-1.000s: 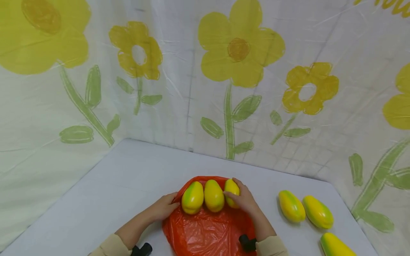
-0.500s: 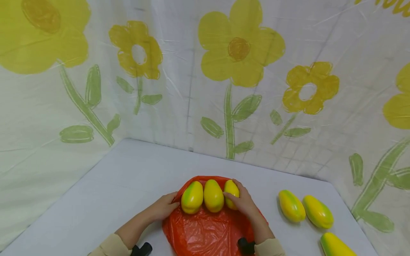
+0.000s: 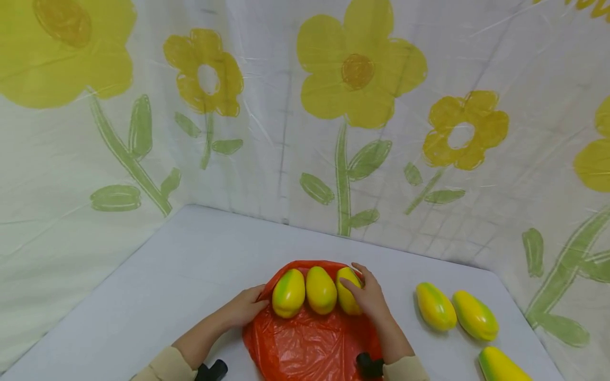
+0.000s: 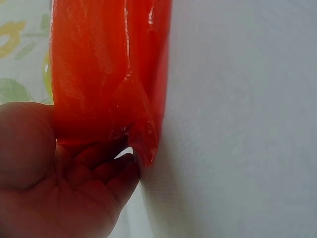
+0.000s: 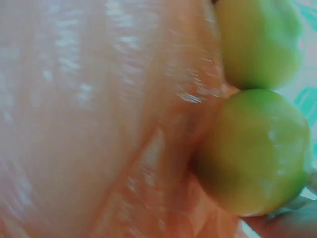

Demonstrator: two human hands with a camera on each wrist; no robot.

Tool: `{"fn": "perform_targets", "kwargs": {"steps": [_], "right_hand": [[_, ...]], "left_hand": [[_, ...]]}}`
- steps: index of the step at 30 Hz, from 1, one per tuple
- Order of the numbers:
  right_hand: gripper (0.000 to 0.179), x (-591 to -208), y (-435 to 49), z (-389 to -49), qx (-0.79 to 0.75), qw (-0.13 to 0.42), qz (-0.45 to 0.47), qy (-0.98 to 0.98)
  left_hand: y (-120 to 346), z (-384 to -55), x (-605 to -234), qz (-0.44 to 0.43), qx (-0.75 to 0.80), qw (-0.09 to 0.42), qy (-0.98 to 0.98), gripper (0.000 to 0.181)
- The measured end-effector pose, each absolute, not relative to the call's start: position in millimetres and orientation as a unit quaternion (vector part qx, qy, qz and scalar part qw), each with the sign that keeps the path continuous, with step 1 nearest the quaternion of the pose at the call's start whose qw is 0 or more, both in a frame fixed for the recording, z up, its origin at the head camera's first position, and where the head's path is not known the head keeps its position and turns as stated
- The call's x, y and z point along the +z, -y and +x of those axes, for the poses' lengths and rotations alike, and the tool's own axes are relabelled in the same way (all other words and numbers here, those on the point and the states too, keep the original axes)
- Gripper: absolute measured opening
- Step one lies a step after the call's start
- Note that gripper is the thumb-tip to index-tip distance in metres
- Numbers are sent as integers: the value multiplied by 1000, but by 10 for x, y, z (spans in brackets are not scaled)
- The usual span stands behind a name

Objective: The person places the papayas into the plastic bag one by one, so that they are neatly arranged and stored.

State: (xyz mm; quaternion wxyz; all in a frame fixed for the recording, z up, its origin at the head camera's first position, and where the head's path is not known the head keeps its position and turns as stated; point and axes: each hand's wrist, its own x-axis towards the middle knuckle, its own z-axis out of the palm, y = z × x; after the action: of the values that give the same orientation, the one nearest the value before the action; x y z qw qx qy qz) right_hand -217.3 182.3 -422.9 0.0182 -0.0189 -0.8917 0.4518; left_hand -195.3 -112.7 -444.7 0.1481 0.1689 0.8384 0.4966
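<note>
Three yellow papayas with green streaks lie side by side on a red plastic bag: the left papaya [image 3: 288, 293], the middle papaya [image 3: 321, 291] and the right papaya [image 3: 349, 301]. My left hand [image 3: 244, 308] grips the bag's left edge; in the left wrist view the fingers curl under the red plastic bag [image 4: 99, 74]. My right hand [image 3: 373, 299] holds the right papaya, thumb across its near side and fingers at its far side. In the right wrist view this papaya [image 5: 255, 153] rests against the fingers at lower right, beside another papaya [image 5: 260, 44].
To the right on the white table [image 3: 190, 254] lie three more papayas: one papaya [image 3: 436, 307], a second papaya [image 3: 475, 316] close beside it, and a third papaya [image 3: 502, 366] nearer the front. A flower-printed curtain [image 3: 267, 174] hangs behind the table.
My right hand has shifted slightly right, its thumb drawn back so more of the right papaya shows. That papaya has edged right, while my left hand stays at the bag's edge.
</note>
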Motion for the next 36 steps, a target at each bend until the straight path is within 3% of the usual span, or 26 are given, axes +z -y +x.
{"fn": "perform_targets", "kwargs": {"steps": [9,25,36], "right_hand": [[61,-4089,-2011,-2164,443,-1,-41,896],[74,-4001,-2619,-2121,389,13,-15,921],[86,-3905,-3111,-2155,352,23,-72,933]], "left_hand": [[1128,-1961,-4446,172,502,152,-834,36],[1122,-1963,-4465,168,502,153,-834,36],[1132,-1963,-4460,167,506,153,-832,36]]}}
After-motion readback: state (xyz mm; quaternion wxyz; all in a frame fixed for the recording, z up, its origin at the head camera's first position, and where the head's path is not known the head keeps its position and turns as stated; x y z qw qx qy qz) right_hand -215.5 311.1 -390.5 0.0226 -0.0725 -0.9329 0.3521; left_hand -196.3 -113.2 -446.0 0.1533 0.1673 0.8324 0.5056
